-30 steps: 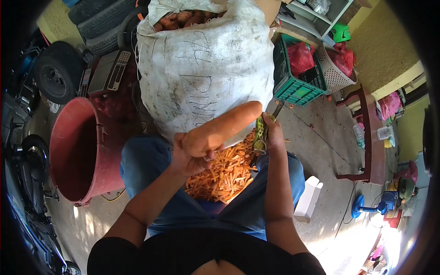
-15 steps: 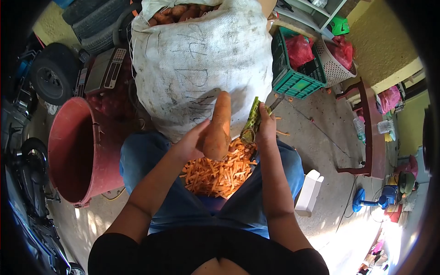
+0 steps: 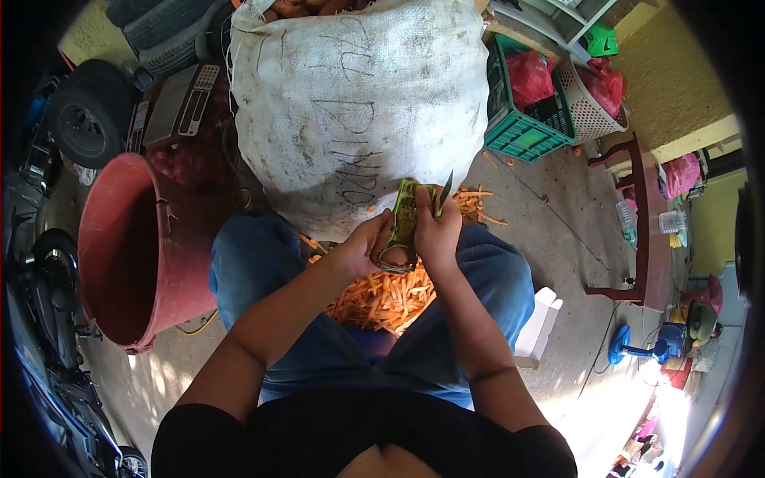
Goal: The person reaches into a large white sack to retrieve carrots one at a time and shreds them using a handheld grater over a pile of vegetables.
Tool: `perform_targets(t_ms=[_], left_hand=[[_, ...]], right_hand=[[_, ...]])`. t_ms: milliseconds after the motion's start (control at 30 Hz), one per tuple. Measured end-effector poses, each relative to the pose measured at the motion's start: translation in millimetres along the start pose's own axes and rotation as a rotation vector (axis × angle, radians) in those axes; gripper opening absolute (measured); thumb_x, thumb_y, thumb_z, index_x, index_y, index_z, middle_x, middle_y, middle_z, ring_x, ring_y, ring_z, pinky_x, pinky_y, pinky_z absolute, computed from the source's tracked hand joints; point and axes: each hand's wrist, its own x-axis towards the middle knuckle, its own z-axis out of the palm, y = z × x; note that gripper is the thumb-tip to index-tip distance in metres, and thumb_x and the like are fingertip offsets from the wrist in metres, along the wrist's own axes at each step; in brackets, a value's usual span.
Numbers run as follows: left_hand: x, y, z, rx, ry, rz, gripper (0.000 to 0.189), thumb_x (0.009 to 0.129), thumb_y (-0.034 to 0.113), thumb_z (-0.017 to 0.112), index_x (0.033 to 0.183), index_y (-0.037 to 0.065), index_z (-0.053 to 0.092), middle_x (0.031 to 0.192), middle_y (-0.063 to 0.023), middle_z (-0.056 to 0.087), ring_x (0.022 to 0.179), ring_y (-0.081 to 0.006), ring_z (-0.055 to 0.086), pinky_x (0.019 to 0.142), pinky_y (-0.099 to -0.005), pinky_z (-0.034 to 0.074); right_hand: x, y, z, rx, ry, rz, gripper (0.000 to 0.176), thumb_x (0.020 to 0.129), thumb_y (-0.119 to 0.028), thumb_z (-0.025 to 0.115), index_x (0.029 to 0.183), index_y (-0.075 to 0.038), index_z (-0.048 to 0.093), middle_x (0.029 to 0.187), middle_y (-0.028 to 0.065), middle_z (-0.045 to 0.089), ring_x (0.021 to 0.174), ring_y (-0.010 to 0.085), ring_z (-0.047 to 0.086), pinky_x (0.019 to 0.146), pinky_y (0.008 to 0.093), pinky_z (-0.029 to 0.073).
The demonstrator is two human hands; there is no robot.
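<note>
My right hand (image 3: 437, 234) is closed around a green slotted hand grater (image 3: 405, 209), its frame tilted and worn-looking. A dark pointed blade (image 3: 446, 191) sticks up beside the fingers of that hand. My left hand (image 3: 368, 245) grips a carrot (image 3: 396, 256), which lies under the grater, so only its rounded near end shows. Both hands are close together over a heap of orange carrot strips (image 3: 381, 301) between my knees.
Ahead stands a big white woven sack (image 3: 295, 103) with carrots (image 3: 319, 6) in its mouth. A red tub (image 3: 171, 255) is at my left. Further right are a green crate (image 3: 526, 142), a white basket (image 3: 586, 119) and a small white box (image 3: 539, 327). More strips (image 3: 476, 205) lie by the sack.
My hands have come together. The carrot, upright and in plain view before, is now mostly covered by the green grater, which has moved left over it. The view has shifted slightly.
</note>
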Motion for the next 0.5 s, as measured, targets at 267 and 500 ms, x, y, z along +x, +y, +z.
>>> perform_targets(t_ms=[267,500], left_hand=[[1,-1,-11,0.454,0.020,-0.021,0.037,0.089,0.031,0.027,0.104,0.001,0.043,0.087,-0.0093,0.055,0.075,-0.0177,0.056,0.067,-0.0313,0.047],[-43,-5,36,0.764,0.088,-0.106,0.038,0.088,0.033,0.032,0.100,0.001,0.048,0.087,-0.0083,0.055,0.078,-0.0144,0.055,0.073,-0.0241,0.043]], right_hand=[[7,8,-9,-0.230,0.104,0.001,0.022,0.081,-0.019,0.051,0.072,0.001,0.053,0.058,0.0117,0.054,0.052,0.0146,0.049,0.051,0.0287,0.039],[82,56,-81,-0.181,0.603,0.339,0.027,0.079,-0.020,0.052,0.066,0.004,0.057,0.057,0.0093,0.056,0.047,0.0144,0.049,0.045,0.0301,0.038]])
